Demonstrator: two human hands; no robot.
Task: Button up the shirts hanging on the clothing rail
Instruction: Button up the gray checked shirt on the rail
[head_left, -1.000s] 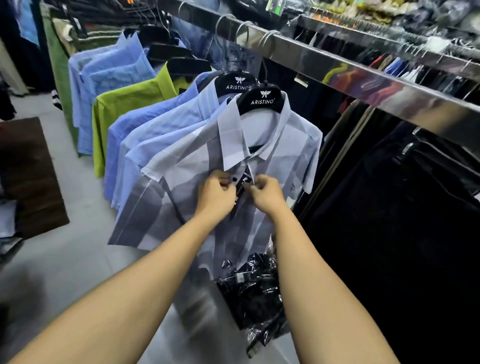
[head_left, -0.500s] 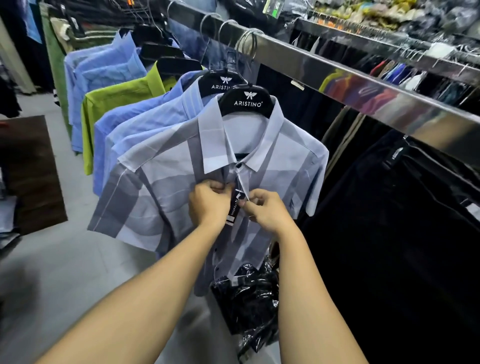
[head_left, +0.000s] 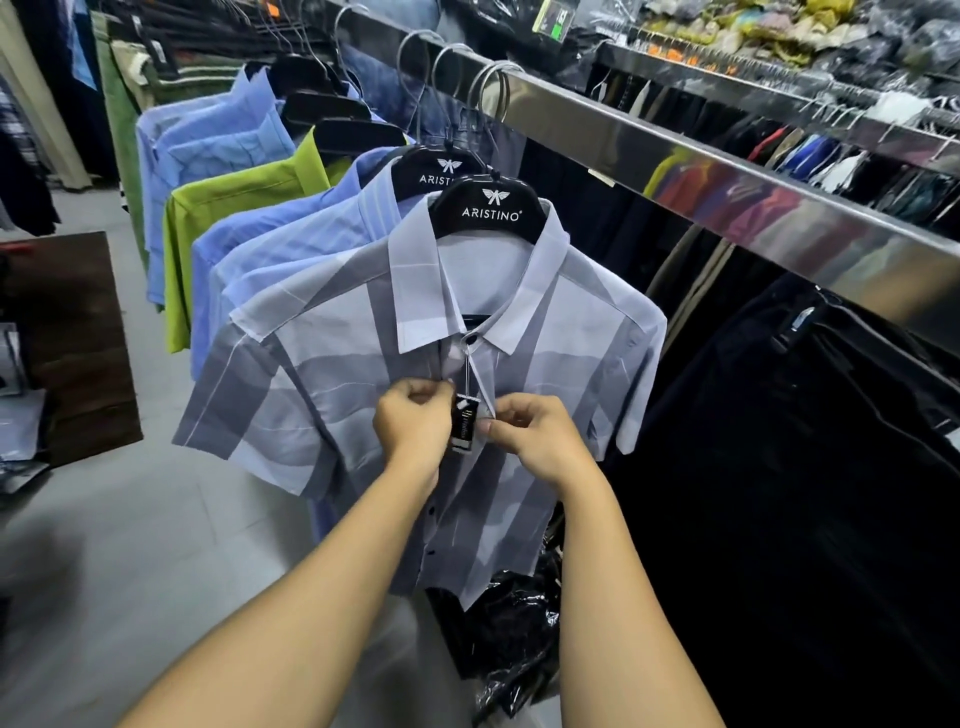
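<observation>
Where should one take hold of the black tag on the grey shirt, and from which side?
Pinch the black tag by its free lower end, coming from below: it hangs down on a thin string, in front of the grey shirt.

Both hands pinch the front edges of the grey shirt (head_left: 332, 364) below its collar: left hand (head_left: 413, 423), right hand (head_left: 540, 441). A black tag (head_left: 462, 423) hangs between them. The hanger (head_left: 488, 210) hooks the rail (head_left: 727, 197).
</observation>
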